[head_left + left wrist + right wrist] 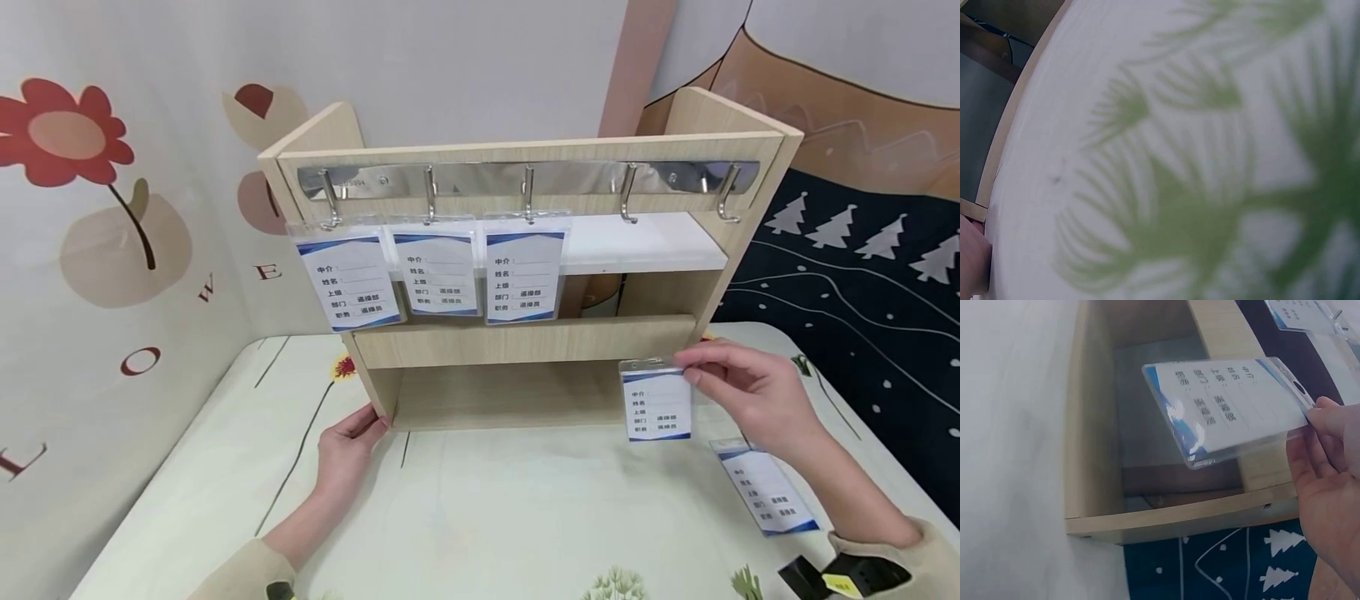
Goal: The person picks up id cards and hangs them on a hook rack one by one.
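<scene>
My right hand (765,400) pinches a clear-sleeved name badge (658,404) by its top corner, thumb against fingers, in front of the shelf's lower right. In the right wrist view that badge (1222,406) tilts over the shelf's side. The fingers and thumb of my left hand (345,454) hold the lower left corner of the wooden desk shelf (525,340). Only a slice of the left hand (972,259) shows in the left wrist view. Three badges hang from the metal hook rail (480,177): a left one (352,282), a middle one (437,275) and a right one (525,277).
Two bare hooks, one (628,193) right of centre and another (727,193) at the rail's right end, carry no badge. Another badge (767,487) lies on the patterned tablecloth (480,517), partly beneath my right wrist. Printed curtains (187,50) stand behind the shelf.
</scene>
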The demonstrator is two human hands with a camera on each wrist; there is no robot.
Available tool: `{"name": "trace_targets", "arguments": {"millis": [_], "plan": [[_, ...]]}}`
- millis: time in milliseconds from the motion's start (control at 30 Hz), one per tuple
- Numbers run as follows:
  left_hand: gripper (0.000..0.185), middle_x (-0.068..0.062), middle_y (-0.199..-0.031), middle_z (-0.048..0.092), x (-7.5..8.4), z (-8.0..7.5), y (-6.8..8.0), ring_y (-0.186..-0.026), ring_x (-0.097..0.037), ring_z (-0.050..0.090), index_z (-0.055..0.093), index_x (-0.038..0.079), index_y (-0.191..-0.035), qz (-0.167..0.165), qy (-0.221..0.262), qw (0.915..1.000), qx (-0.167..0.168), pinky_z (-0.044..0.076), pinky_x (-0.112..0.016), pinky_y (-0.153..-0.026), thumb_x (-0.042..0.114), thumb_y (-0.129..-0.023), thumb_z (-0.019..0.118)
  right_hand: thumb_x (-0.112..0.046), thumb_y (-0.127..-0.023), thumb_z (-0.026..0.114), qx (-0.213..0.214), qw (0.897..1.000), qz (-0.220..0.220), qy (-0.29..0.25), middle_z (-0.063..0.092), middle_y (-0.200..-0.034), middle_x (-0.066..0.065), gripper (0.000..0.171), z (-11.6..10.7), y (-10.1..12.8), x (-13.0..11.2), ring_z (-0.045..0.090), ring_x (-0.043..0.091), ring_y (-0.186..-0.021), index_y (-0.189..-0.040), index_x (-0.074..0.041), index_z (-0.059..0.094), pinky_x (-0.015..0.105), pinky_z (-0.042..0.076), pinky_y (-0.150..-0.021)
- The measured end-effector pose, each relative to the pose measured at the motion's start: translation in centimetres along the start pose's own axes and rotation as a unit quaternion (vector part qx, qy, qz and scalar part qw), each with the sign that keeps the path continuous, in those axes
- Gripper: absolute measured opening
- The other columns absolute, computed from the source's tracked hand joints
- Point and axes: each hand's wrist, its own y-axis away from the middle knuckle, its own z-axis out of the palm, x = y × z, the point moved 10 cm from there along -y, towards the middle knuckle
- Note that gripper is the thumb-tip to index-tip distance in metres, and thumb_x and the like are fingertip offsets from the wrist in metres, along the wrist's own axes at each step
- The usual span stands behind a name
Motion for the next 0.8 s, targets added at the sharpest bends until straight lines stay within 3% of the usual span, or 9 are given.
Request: {"name": "trace_targets", "arguments": {"millis": [233, 400, 600, 800], "plan": [[0.040, -0.023, -0.133, 0.063, 0.1, 0.0, 0.1, -0.096, 0.009, 0.065, 0.061, -0.004, -0.137, 0.003, 0.002, 1.0000, 0.001, 0.055, -0.015, -0.085, -0.001, -0.098, 0.067, 0.031, -0.082, 0.062, -0.006, 0.998, -0.053, -0.013, 0.072, -0.105, -0.004, 0.033, -0.2, -1.1, -2.1, 0.066, 0.007, -0.095, -0.107, 0.011, 0.071, 0.012, 0.055, -0.079], [0.039, -0.023, -0.131, 0.064, 0.2, -0.1, 0.1, -0.095, 0.008, 0.066, 0.063, -0.004, -0.136, 0.006, -0.001, 1.0000, 0.004, 0.055, -0.014, -0.085, 0.000, -0.098, 0.067, 0.031, -0.081, 0.064, 0.017, 0.996, -0.083, -0.042, 0.073, -0.108, 0.001, 0.034, -0.7, -1.6, -3.1, 0.067, 0.010, -0.097, -0.109, 0.012, 0.071, 0.013, 0.055, -0.081], [0.040, -0.023, -0.132, 0.063, 0.4, -0.1, 0.1, -0.096, 0.008, 0.065, 0.062, -0.004, -0.137, 0.008, 0.000, 1.0000, 0.003, 0.054, -0.013, -0.084, 0.002, -0.098, 0.068, 0.027, -0.083, 0.067, 0.021, 0.993, -0.063, -0.093, 0.072, -0.110, 0.008, 0.035, -0.7, -2.2, -3.7, 0.068, 0.013, -0.099, -0.112, 0.008, 0.072, 0.015, 0.055, -0.084], [0.040, -0.023, -0.132, 0.063, 0.3, -0.1, 0.2, -0.096, 0.007, 0.066, 0.062, -0.004, -0.137, 0.006, 0.003, 1.0000, 0.004, 0.054, -0.013, -0.084, 0.002, -0.098, 0.068, 0.028, -0.083, 0.066, 0.036, 0.993, -0.068, -0.092, 0.073, -0.111, 0.008, 0.037, -0.6, -3.0, -4.6, 0.067, 0.013, -0.100, -0.113, 0.007, 0.072, 0.016, 0.055, -0.087]]}}
